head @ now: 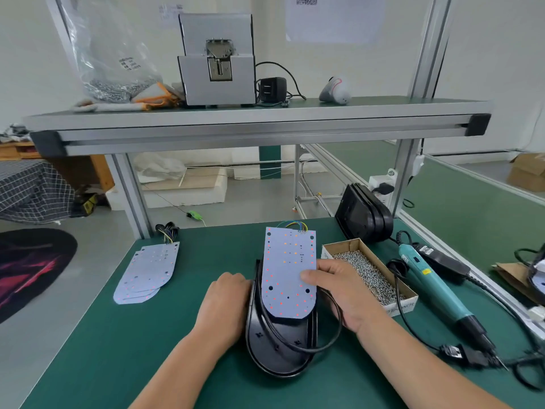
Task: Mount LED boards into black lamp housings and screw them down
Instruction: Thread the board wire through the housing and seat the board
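Fingers [312, 274] of the right hand [345, 293] are pinched on the right edge of a white LED board [287, 273], thumb on its upper face, the other fingers hidden under it; the board is held over a black lamp housing [280, 346], overhanging the housing's far end and covering only its far part, so the near half of the cavity lies exposed. Coloured wires [295, 225] leave the board's far edge. The left hand [225, 302] lies against the housing's left rim, fingers curled at the wall; whether they clasp it cannot be told from this angle. A black cable [321, 346] loops out of the housing, passing under the right hand and across the near cavity.

Housing stands on the green bench mat [118, 349], near the front edge, centre. To the left, well apart — a small stack of spare LED boards [147, 270], wire ends toward the far side. Just right of the held board, a cardboard box of screws [368, 273]; beyond it a teal electric screwdriver [436, 287] lies on the mat, tip toward the near side. More black housings [364, 214] stand stacked on edge at the far right. On the upper shelf [265, 113]: a grey screw feeder [216, 60] and a clear bag of screws [109, 63].
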Tool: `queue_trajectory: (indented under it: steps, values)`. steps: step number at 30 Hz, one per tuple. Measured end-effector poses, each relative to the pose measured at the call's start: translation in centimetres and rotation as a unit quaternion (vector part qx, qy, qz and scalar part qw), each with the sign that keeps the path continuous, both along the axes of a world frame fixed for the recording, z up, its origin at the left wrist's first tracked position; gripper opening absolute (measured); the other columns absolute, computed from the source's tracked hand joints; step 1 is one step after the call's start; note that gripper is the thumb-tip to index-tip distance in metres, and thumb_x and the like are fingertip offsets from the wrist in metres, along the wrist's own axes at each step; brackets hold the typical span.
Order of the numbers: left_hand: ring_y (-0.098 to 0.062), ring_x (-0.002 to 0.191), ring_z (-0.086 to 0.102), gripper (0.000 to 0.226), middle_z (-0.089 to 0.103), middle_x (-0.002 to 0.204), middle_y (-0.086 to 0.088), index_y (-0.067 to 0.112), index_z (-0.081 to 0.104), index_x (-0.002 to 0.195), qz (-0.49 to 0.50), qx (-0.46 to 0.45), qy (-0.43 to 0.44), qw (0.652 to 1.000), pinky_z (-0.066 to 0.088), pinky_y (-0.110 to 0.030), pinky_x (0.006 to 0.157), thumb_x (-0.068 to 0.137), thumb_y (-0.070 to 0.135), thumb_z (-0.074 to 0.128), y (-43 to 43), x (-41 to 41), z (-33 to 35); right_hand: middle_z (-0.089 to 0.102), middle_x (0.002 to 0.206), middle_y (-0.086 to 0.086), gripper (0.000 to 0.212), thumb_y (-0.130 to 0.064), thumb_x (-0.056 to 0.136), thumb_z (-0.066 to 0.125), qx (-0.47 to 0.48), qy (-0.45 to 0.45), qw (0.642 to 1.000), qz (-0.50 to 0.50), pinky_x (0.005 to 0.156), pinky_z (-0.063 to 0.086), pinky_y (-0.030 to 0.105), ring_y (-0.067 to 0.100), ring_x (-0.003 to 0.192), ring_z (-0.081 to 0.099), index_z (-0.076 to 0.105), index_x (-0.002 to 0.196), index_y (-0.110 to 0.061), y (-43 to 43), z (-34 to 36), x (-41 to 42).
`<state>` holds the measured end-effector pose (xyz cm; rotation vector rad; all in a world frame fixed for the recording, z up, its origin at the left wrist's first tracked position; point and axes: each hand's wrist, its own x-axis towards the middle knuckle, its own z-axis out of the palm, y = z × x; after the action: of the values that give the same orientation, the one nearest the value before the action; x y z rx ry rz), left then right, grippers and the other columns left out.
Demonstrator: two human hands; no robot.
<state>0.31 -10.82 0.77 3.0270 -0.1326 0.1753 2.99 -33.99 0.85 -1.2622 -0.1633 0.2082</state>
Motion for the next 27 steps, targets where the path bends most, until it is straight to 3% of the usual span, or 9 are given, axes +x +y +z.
queue_trajectory:
  steps: [3,8,11,15,18,20,22,25,27]
  values:
    - [-0.02,0.066,0.051,0.017,0.059,0.079,0.004,0.024,0.045,0.078,0.06,-0.087,0.005,0.994,0.04,-0.033,0.055,0.093,0.031,0.049,0.2,-0.4,0.0,0.076,0.112,0.025,0.018,0.006,0.087,0.07,0.01,-0.031,0.999,-0.028,0.094,0.06,0.042,0.037,0.103,0.075,0.081,0.101,0.003,0.3,0.3,0.0]
    - [-0.032,0.089,0.068,0.02,0.075,0.094,0.0,0.034,0.064,0.111,0.107,-0.148,-0.016,0.983,0.052,-0.035,0.07,0.104,0.034,0.045,1.1,-0.7,0.4,0.078,0.109,0.021,0.015,0.005,0.091,0.067,0.021,-0.064,0.995,-0.075,0.081,0.058,0.03,0.027,0.094,0.074,0.081,0.096,0.002,-0.2,0.9,0.3]
    - [-0.032,0.068,0.069,0.02,0.074,0.077,-0.004,0.021,0.063,0.101,0.136,-0.272,0.037,0.952,0.056,-0.036,0.066,0.102,0.024,0.044,1.6,-0.4,0.4,0.078,0.109,0.021,0.018,0.005,0.092,0.066,0.036,-0.072,0.993,-0.087,0.081,0.059,0.027,0.026,0.096,0.074,0.082,0.096,-0.001,-0.4,1.0,0.2]
    - [-0.023,0.039,0.055,0.015,0.066,0.055,-0.008,0.006,0.062,0.102,0.19,-0.542,0.114,0.81,0.038,-0.024,0.042,0.102,0.009,0.047,2.8,0.0,0.6,0.079,0.11,0.018,0.022,0.004,0.091,0.064,0.065,-0.067,0.99,-0.103,0.084,0.061,0.035,0.028,0.096,0.076,0.083,0.094,-0.005,-0.1,1.3,0.0]
    - [-0.026,0.048,0.069,0.011,0.07,0.064,-0.013,0.003,0.058,0.102,0.219,-0.712,0.086,0.661,0.05,-0.025,0.039,0.105,0.004,0.047,4.1,0.0,1.3,0.078,0.111,0.019,0.02,-0.002,0.084,0.066,0.109,-0.053,0.984,-0.13,0.086,0.059,0.041,0.029,0.095,0.075,0.079,0.1,0.0,-0.8,1.5,0.3]
    - [-0.038,0.076,0.081,0.015,0.078,0.089,-0.026,0.005,0.052,0.098,0.218,-0.835,0.072,0.5,0.065,-0.039,0.053,0.107,0.004,0.04,4.9,0.1,1.4,0.078,0.111,0.018,0.022,-0.003,0.084,0.065,0.11,-0.051,0.983,-0.136,0.087,0.058,0.043,0.029,0.095,0.075,0.079,0.101,0.0,-1.2,1.5,0.4]
    - [-0.046,0.102,0.077,0.021,0.075,0.114,-0.033,0.01,0.049,0.09,0.178,-0.906,0.073,0.378,0.067,-0.05,0.075,0.107,0.009,0.037,5.3,0.1,1.1,0.079,0.11,0.016,0.02,-0.005,0.084,0.066,0.099,-0.053,0.985,-0.129,0.081,0.061,0.041,0.027,0.093,0.076,0.083,0.096,-0.007,-1.3,1.2,0.5]
    - [-0.04,0.132,0.064,0.019,0.071,0.133,-0.026,0.014,0.048,0.081,0.086,-0.952,0.053,0.29,0.048,-0.057,0.111,0.1,0.013,0.044,5.0,0.1,0.6,0.079,0.111,0.017,0.019,-0.005,0.087,0.068,0.078,-0.058,0.989,-0.114,0.078,0.061,0.038,0.027,0.094,0.077,0.084,0.098,-0.008,-0.9,0.7,0.4]
    - [-0.033,0.137,0.06,0.018,0.069,0.139,-0.02,0.016,0.049,0.077,0.03,-0.961,0.033,0.273,0.038,-0.058,0.119,0.096,0.014,0.048,4.6,0.1,0.5,0.078,0.113,0.019,0.026,-0.013,0.081,0.069,0.059,-0.058,0.992,-0.1,0.081,0.06,0.038,0.028,0.096,0.076,0.083,0.102,-0.006,-0.5,0.5,0.2]
